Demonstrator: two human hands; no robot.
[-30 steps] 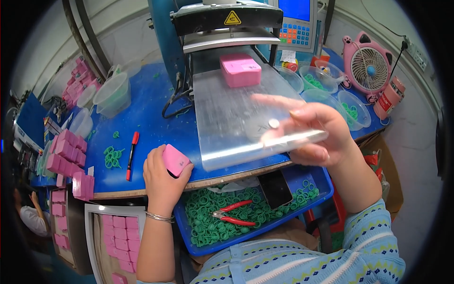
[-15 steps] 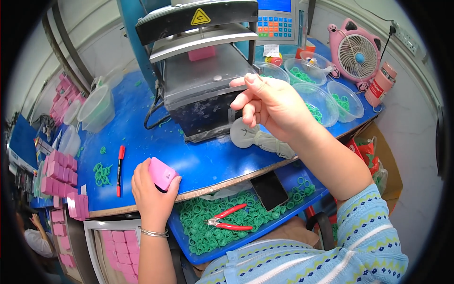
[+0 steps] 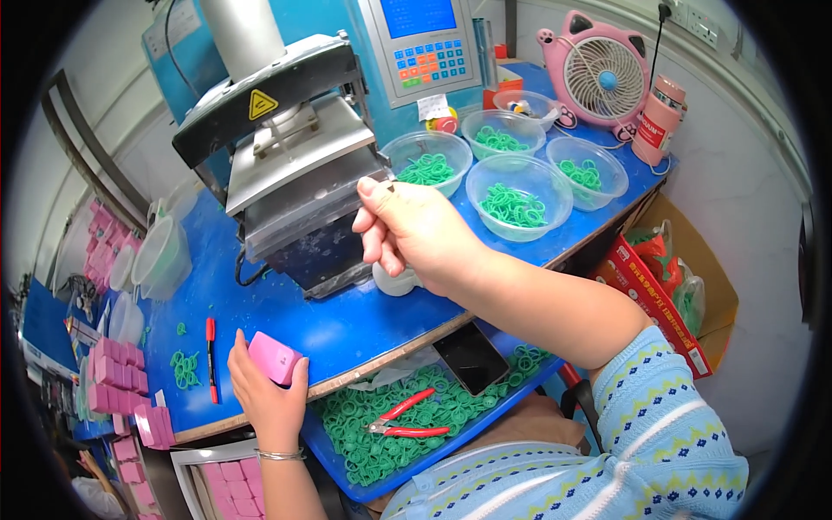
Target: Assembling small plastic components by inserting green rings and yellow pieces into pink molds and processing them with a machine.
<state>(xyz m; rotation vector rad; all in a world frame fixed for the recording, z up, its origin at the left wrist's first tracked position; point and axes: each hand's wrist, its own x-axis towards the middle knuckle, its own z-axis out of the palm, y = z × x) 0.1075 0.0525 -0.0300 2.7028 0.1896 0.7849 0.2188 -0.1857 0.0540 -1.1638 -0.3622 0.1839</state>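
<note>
Looks like a small production workshop. Shows as much in a heavy press (image 3: 303,156) with a yellow warning sign (image 3: 263,106) and, close by, a control panel (image 3: 431,65) with screen and keypad. Has a blue bench (image 3: 338,336), with stacks of matching pink blocks (image 3: 117,373) toward the left and clear bowls (image 3: 548,184) of small green pieces (image 3: 513,208) toward the right. Includes a blue tray (image 3: 487,412) at the near edge, heaped with similar green pieces, red-handled cutters (image 3: 418,431) lying on top.

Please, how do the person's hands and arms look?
The left hand and right hand are ungloved. Thin silvery bangles circle the left wrist. The right sleeve is light blue knit with white stripes and dark-blue and yellow-green patterns.
</note>
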